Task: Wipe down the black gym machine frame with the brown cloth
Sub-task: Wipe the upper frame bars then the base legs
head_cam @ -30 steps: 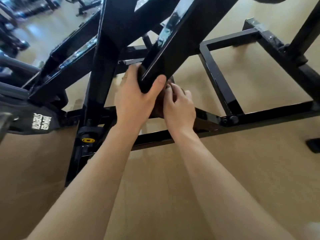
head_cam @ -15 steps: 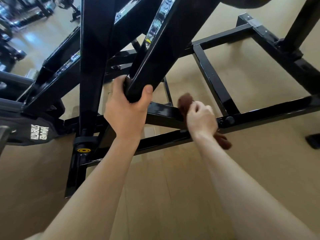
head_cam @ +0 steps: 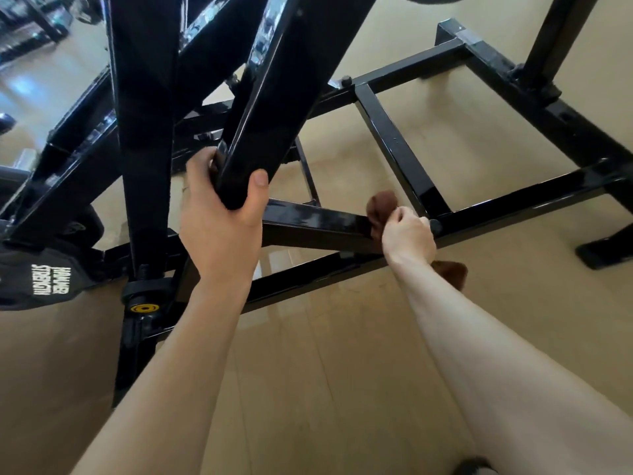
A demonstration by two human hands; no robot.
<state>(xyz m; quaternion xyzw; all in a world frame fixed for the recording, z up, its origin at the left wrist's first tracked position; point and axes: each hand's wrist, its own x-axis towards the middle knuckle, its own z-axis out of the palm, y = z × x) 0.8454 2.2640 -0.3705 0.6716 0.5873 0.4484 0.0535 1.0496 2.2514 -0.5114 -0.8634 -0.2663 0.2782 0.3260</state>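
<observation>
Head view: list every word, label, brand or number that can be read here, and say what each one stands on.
"HAMMER STRENGTH": white letters on the black pad at the left edge, reading sideways and upside down from this view.
Yellow round cap on the black gym machine frame: no text can be made out on it.
Nothing else readable; the machines in the far background are too blurred.

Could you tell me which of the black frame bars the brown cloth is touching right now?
The low diagonal bar running from below the left hand toward the right hand, which presses the brown cloth onto it.
</observation>
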